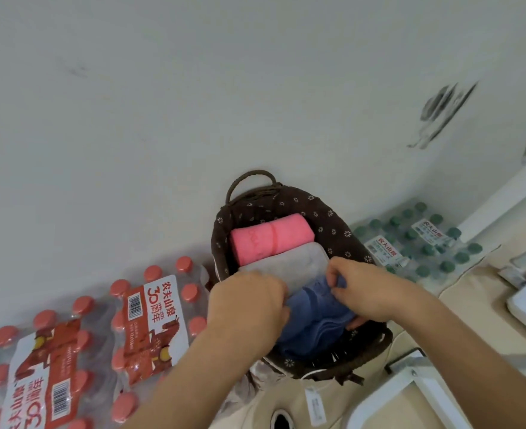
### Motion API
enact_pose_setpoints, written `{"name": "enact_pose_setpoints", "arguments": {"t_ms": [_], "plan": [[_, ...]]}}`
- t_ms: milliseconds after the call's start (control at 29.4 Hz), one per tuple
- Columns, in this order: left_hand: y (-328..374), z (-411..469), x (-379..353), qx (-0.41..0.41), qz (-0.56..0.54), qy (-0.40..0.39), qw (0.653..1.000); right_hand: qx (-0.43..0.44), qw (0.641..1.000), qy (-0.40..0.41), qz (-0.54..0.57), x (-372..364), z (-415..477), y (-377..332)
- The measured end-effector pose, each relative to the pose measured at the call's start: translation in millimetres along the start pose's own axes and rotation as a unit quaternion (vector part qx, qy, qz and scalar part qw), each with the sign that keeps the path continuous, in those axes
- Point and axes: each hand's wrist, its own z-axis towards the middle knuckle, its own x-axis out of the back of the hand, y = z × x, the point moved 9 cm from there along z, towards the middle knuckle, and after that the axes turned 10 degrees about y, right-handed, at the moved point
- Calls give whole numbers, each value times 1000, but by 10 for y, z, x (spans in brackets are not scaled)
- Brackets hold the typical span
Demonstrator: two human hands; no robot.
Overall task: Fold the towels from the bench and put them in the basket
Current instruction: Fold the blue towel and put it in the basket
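I am tucking the blue towel [314, 317] into the basket [342, 233], both hands' fingers [337, 281] pinching it; next I should let go.

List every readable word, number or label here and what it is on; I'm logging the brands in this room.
"农夫山泉" and "30周年": label of the shrink-wrapped red-capped bottle pack.
"农夫山泉": labels on the green-capped bottle pack.
Barcodes, smaller print on both packs, and the white hang tag under the dark woven basket: too small or blurred to read.
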Motion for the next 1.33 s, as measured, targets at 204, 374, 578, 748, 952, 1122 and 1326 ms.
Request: {"name": "enact_pose_setpoints", "arguments": {"t_ms": [204, 374, 578, 748, 952, 1122, 1326], "plan": [[296, 90, -397, -44, -23, -93, 994, 89, 948, 35, -304, -25, -3, -113], [525, 96, -533, -93, 90, -86, 988, 121, 931, 72, -337, -74, -10, -177], [516, 90, -410, -90, 13, -43, 995, 133, 932, 78, -328, 3, -7, -179], [271, 134, -347, -54, -4, -79, 995, 133, 918, 99, -359, -17, -36, -187], [276, 133, -549, -57, -14, -156, 986, 140, 892, 115, -414, -13, -66, -249], [247, 144, -330, -43, -18, -40, 998, 160, 892, 156, -394, 46, -104, -290], [205, 106, -383, -52, 41, -38, 997, 219, 924, 125, -288, -9, -52, -317]]}}
